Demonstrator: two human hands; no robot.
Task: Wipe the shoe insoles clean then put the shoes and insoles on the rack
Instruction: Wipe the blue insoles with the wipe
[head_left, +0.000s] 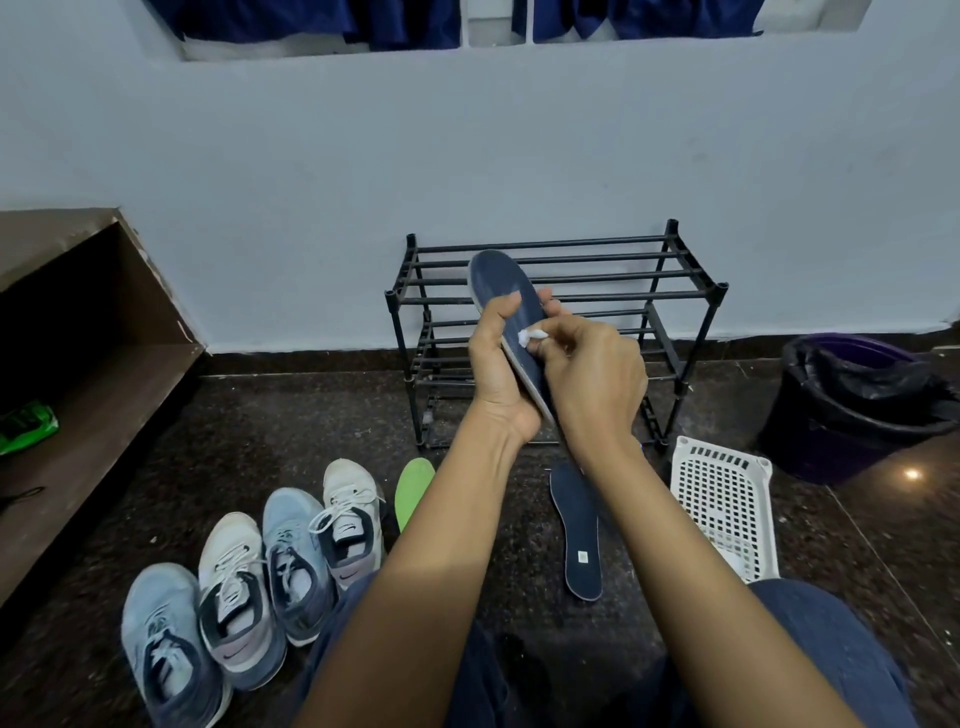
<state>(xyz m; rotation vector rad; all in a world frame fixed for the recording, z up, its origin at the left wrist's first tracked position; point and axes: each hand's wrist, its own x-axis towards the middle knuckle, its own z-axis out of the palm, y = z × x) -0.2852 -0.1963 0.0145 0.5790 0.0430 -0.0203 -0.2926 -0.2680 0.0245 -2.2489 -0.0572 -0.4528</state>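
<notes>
Wiping the insole (493, 275): your left grip (498, 374) clasps it toe up above the floor (311, 415), before the rack (597, 241); your right grip (597, 379) pinches a white wad (527, 336) on it. Stroke lengthwise, supporting underneath.

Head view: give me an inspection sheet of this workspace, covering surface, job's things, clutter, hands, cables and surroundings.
Surface: dark speckled floor.
Job's things: held insole raised before the rack; floor insole and green insole lying flat; four shoes in a row, left; rack shows no shoes.
Clutter: white basket beside the rack; lined bin, right; green packet on shelf.
Hands: left hand grips the held insole; right hand pinches a white wipe against it.
Cables: thin dark cord on shelf, unclear.
Surroundings: pale wall, blue curtains above.
</notes>
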